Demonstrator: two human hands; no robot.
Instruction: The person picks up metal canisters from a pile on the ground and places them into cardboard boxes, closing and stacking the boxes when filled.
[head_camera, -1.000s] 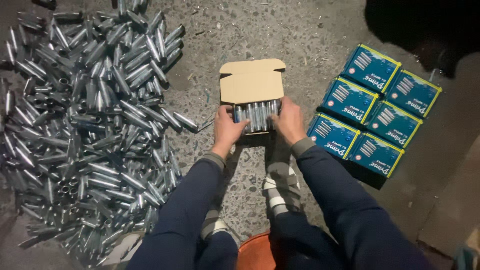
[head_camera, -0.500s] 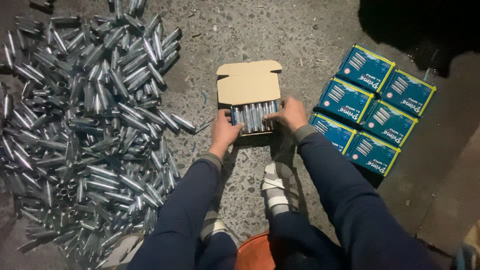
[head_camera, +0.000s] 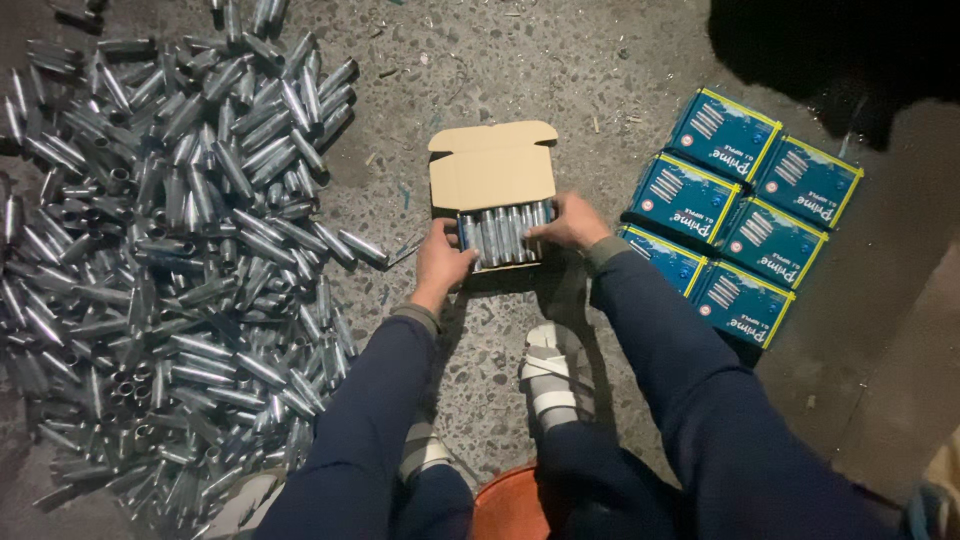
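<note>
A small cardboard box (head_camera: 492, 178) lies open on the speckled floor, its brown lid flap folded back. Several short silver metal tubes (head_camera: 503, 232) lie side by side inside it. My left hand (head_camera: 442, 262) grips the box's left end, fingers touching the outer tube. My right hand (head_camera: 569, 224) rests on the box's right end, fingers over the tubes there. Both sleeves are dark blue.
A large heap of loose silver tubes (head_camera: 170, 250) covers the floor at the left. Several closed blue boxes with yellow edges (head_camera: 740, 215) lie in rows at the right. An orange stool edge (head_camera: 510, 505) and white sandals (head_camera: 548, 375) are below.
Both hands have stayed on the box ends; my right hand has slid slightly further onto the tubes. The view has shifted a little.
</note>
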